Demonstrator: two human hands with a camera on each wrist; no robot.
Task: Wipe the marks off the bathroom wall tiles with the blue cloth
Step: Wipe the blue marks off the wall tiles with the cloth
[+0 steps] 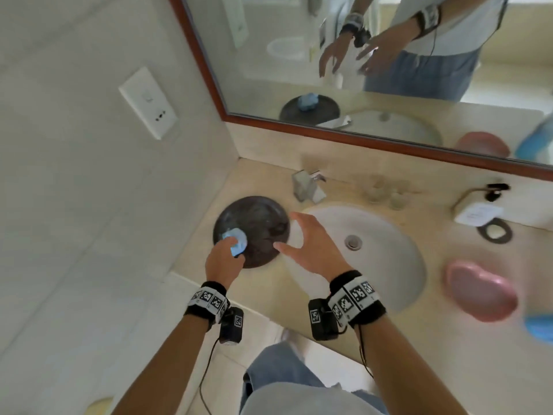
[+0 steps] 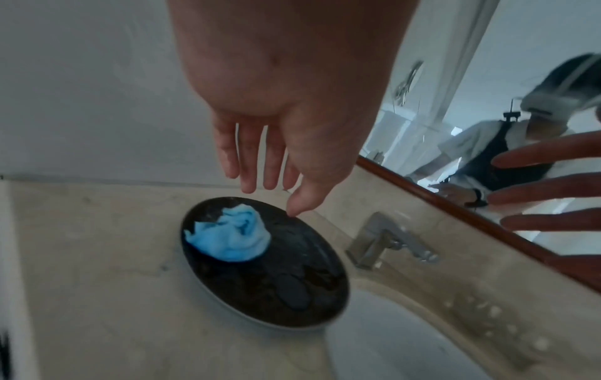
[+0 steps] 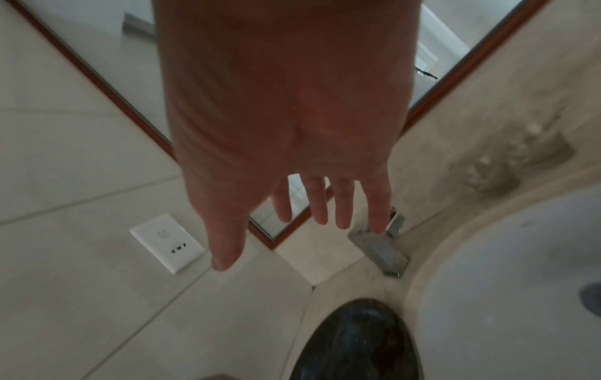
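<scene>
The blue cloth (image 1: 237, 244) (image 2: 230, 237) lies crumpled on a dark round plate (image 1: 263, 226) (image 2: 292, 290) (image 3: 357, 342) on the beige counter, in the corner by the pale wall tiles (image 1: 74, 181) (image 3: 65, 180). My left hand (image 1: 230, 250) (image 2: 276, 200) hovers just above the cloth with fingers straight and spread, holding nothing. My right hand (image 1: 287, 232) (image 3: 276, 241) hangs open over the plate's right edge and the sink rim, empty. I cannot make out any marks on the tiles.
A white socket plate (image 1: 148, 101) (image 3: 167, 243) sits on the left wall. A wood-framed mirror (image 1: 359, 70) runs along the back. The sink (image 1: 389, 259), a chrome tap (image 1: 308, 185) (image 2: 387, 239), glass cups (image 1: 386, 190), a pink dish (image 1: 481, 290) and a white box (image 1: 475, 214) fill the counter to the right.
</scene>
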